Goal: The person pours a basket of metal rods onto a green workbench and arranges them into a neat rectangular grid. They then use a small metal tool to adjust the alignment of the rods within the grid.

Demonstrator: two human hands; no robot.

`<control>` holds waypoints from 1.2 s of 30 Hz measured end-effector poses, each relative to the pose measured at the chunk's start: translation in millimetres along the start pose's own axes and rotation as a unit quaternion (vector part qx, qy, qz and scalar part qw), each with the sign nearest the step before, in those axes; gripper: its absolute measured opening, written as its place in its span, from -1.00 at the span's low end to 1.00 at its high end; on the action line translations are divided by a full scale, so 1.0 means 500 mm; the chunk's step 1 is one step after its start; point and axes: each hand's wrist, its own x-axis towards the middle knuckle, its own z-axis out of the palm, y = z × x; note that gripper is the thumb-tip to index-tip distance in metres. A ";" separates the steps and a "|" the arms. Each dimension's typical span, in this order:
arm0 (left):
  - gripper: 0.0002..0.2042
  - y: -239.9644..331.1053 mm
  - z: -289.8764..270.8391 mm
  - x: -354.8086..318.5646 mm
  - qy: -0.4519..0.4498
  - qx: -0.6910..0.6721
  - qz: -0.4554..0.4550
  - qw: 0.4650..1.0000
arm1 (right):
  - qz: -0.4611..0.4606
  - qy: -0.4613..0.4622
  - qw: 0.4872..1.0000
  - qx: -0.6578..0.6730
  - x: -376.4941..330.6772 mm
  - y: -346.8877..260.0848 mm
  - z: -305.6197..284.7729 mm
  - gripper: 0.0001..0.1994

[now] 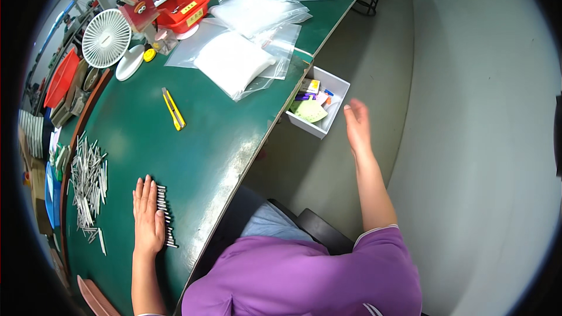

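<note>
head view: the work looks partway along, in my judgement; a short row of slim metal rods [165,216] lies side by side along the right edge of the left hand [148,217], so some lining-up seems done; a far bigger loose heap of rods [88,178] lies crisscrossed to the left of that hand, well apart from it, and this looks like the part left to do; how many rods the row holds i cannot count, since the palm may cover some of their ends.

the left hand lies flat, palm down on the green bench [205,146], fingers straight and pressed together, thumb resting at the row's near side; it pinches nothing that shows; the row is right beside this hand and seems to touch it, its rods pointing roughly crosswise to the fingers.

the right hand [358,126] is off the bench, in the air just right of a white box [305,127] with small items inside; its fingers are extended and blurred, the thumb a little apart, and no rod shows in it; the yellow cutter [174,109] lies beyond the left fingertips, clear of both hands.
</note>
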 end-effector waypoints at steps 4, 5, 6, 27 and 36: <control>-0.39 0.004 0.001 0.017 0.001 0.014 -0.014 1.000 | -0.362 -0.210 0.846 -0.330 0.000 -0.248 -0.037 -0.81; -0.37 0.004 0.001 0.026 0.000 0.013 -0.015 1.000 | -0.332 -0.272 0.827 -0.364 -0.001 -0.266 -0.022 -0.74; -0.37 0.002 0.002 0.033 -0.003 0.023 -0.013 1.000 | -0.327 -0.327 0.781 -0.419 0.003 -0.269 -0.010 -0.72; -0.33 0.012 0.006 0.094 -0.024 0.030 -0.060 0.997 | -0.340 -0.438 0.686 -0.472 0.033 -0.226 0.125 -0.92; -0.43 0.016 -0.005 0.078 -0.002 -0.032 -0.054 0.998 | -0.274 -0.492 0.730 -0.387 0.052 -0.265 0.095 -0.79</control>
